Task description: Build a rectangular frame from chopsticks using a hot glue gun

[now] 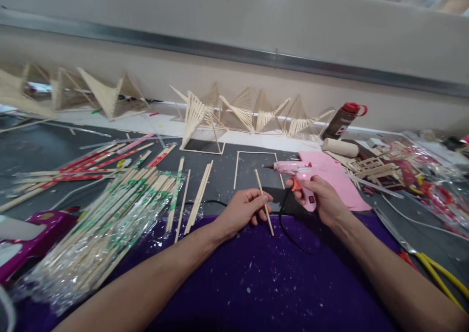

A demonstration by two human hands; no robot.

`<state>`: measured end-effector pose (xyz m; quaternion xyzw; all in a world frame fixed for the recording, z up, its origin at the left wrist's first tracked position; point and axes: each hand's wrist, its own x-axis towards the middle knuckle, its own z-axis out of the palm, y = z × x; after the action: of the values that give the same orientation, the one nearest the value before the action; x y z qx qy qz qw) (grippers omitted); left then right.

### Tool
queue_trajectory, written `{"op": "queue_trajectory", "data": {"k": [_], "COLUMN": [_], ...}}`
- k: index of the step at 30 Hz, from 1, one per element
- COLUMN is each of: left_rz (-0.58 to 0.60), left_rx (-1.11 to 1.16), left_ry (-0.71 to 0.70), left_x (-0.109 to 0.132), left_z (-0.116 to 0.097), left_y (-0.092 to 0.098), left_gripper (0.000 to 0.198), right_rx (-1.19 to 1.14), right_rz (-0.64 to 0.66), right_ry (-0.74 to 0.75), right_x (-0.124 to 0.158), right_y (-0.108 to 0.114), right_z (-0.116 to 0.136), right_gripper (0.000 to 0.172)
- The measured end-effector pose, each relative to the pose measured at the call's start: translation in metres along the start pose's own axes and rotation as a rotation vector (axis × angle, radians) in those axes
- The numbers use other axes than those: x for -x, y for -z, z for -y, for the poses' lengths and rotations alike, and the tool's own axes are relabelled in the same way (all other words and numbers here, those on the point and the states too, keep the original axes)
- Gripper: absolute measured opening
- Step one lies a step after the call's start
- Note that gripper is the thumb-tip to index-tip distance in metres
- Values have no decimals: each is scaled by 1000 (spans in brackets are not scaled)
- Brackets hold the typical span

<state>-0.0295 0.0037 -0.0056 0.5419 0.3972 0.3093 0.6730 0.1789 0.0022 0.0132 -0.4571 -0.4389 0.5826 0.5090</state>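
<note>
My left hand [245, 208] pinches a thin wooden chopstick [264, 202], which slants across the fingers with both ends sticking out. In my right hand [318, 195] is a pink hot glue gun [297, 170], gripped by its handle with fingers at the orange trigger. Its nozzle points left, just above the upper end of the chopstick, and a small red light shows on its body. Behind the hands, a three-sided frame of sticks [256, 152] lies on the dark table. Several loose chopsticks [200, 195] lie left of my left hand.
Wrapped chopsticks [120, 219] in clear plastic spread at left, beside a purple tool [40, 239]. Stick structures [200, 119] stand along the wall. A bottle with a red lid [344, 119], pink cloth [340, 180], yellow-handled scissors [421, 259] and cluttered scraps sit at right. A black cord [289, 234] hangs below the glue gun.
</note>
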Motion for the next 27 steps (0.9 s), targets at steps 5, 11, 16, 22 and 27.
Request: {"op": "queue_trajectory", "data": {"k": [5,11,16,22,27], "left_rz": [12,4,6,18,18], "left_rx": [27,46,52,47,49], "left_ry": [5,-2,7,-1,-7], "left_x": [0,-1,0,1,1], "left_z": [0,1,-1,-1,0], "left_y": [0,0,-1,-1,-1], "left_gripper": [28,24,24,23,25], "right_rx": [100,169,212,347,413], "right_rz": [-69,-35,-4,-38,-43], "right_ry": [16,65,83,102,159], "right_x": [2,6,9,9,11], "right_y": [0,-1,-3,-3,-5], "right_z": [-3,-5,-3,-2,1], "right_gripper": [20,20,21,25,25]}}
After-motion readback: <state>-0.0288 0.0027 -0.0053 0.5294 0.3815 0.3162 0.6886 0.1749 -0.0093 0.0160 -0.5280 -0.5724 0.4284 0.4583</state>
